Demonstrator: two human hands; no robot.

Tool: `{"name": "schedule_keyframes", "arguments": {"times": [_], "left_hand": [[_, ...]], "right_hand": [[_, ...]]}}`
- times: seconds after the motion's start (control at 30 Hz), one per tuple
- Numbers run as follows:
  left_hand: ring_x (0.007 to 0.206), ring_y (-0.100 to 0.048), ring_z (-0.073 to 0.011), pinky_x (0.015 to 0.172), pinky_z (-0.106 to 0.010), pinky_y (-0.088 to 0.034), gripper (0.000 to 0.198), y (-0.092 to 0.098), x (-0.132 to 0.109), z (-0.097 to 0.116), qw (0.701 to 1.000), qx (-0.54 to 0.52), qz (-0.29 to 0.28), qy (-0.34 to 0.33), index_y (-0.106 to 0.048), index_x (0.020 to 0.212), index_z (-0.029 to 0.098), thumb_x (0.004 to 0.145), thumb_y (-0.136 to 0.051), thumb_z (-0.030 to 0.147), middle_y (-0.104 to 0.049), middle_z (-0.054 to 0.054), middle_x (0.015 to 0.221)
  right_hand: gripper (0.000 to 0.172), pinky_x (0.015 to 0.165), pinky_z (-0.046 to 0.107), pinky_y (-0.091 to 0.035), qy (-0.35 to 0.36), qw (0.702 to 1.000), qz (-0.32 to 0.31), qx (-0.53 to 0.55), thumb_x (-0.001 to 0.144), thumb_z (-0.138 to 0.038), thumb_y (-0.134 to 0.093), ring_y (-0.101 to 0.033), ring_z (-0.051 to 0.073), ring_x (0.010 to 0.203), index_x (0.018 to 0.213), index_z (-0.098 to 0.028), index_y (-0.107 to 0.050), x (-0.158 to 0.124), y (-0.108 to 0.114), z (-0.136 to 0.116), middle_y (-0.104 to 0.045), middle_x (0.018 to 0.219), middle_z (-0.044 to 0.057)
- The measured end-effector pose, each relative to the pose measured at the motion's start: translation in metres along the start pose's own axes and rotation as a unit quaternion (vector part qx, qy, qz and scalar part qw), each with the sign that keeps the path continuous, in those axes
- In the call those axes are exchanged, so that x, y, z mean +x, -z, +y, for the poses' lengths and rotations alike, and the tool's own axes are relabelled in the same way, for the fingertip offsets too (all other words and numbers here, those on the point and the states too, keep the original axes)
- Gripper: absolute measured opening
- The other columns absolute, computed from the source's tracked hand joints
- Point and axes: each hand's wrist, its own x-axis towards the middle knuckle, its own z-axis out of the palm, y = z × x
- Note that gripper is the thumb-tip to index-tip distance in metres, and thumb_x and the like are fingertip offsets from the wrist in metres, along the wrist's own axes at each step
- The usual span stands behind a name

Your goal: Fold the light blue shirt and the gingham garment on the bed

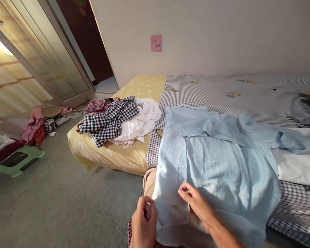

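A light blue short-sleeved shirt [214, 165] lies spread over the bed's near edge, its lower part hanging towards me. One long side strip of it is folded inward on the left, and a sleeve stretches out to the right. My left hand [145, 220] is closed, its fingers pinching the shirt's left edge near the bottom. Above the folded strip, my right hand [196, 203] is closed in a pinch at the strip's inner edge; the cloth between its fingertips is barely visible. Under the sleeve on the right lies a white garment [294, 167].
The bed carries a yellow sheet [131, 160] and a grey checked sheet [212, 89]. A heap of clothes, with a black-and-white checked garment [111, 119] and white cloth [144, 117], sits left of the shirt. A green stool [22, 160] stands on the floor.
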Motion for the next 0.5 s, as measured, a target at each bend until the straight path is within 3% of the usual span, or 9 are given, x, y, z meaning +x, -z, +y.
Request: {"name": "schedule_keyframes", "arguments": {"times": [0.1, 0.23, 0.5], "left_hand": [[0.053, -0.034, -0.0113, 0.056, -0.023, -0.032, 0.021, 0.006, -0.003, -0.007, 0.998, 0.016, 0.060, -0.012, -0.058, 0.079, 0.025, 0.085, -0.053, 0.045, -0.027, 0.010, 0.059], [0.051, -0.034, -0.0114, 0.056, -0.022, -0.034, 0.020, 0.012, -0.003, -0.015, 0.995, 0.056, 0.080, -0.023, -0.057, 0.078, 0.026, 0.083, -0.052, 0.044, -0.027, 0.010, 0.059], [0.047, -0.037, -0.0122, 0.053, -0.022, -0.034, 0.019, 0.018, 0.009, -0.046, 0.990, 0.143, -0.009, -0.011, -0.057, 0.077, 0.027, 0.085, -0.048, 0.042, -0.026, 0.011, 0.056]], "right_hand": [[0.033, 0.065, 0.028, -0.037, 0.021, 0.999, 0.012, 0.036, 0.077, -0.053, -0.065, -0.044, 0.015, 0.066, 0.094, -0.025, -0.060, -0.005, -0.006, 0.003, -0.046, 0.068, -0.007], [0.035, 0.067, 0.030, -0.039, 0.045, 0.999, 0.011, 0.021, 0.077, -0.051, -0.064, -0.044, 0.017, 0.067, 0.101, -0.026, -0.063, -0.012, -0.009, 0.001, -0.043, 0.068, -0.007], [0.033, 0.073, 0.031, -0.043, 0.067, 0.995, -0.020, -0.071, 0.082, -0.040, -0.059, -0.050, 0.018, 0.072, 0.111, -0.026, -0.069, -0.002, -0.015, 0.025, -0.050, 0.074, -0.005]]}}
